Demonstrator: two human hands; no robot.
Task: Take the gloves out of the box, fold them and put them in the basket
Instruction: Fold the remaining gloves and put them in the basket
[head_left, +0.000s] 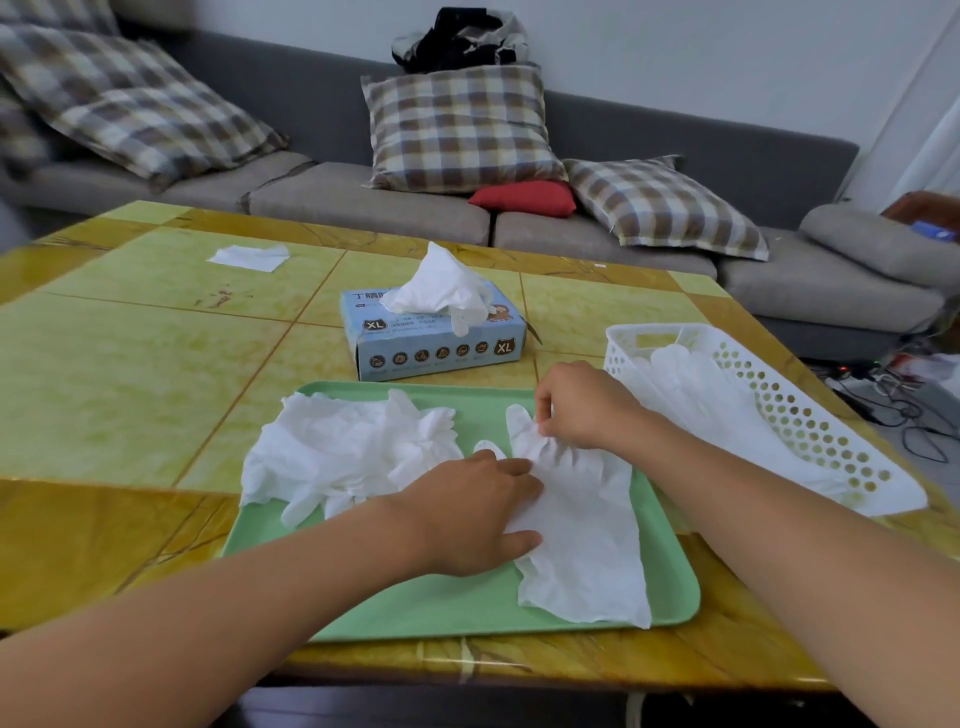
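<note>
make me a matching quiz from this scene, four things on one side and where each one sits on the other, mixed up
Things:
1. flat glove
2. glove pile
3. box
4. basket

Places:
A. table, behind the tray
B. table, right of the tray
C. tray's left side
D. tray's right side, under both hands

Pairs: 1-D, 2-C, 3-A, 4-B

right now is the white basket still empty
No, the white basket already has white gloves lying inside it, to the right of the green tray.
</note>
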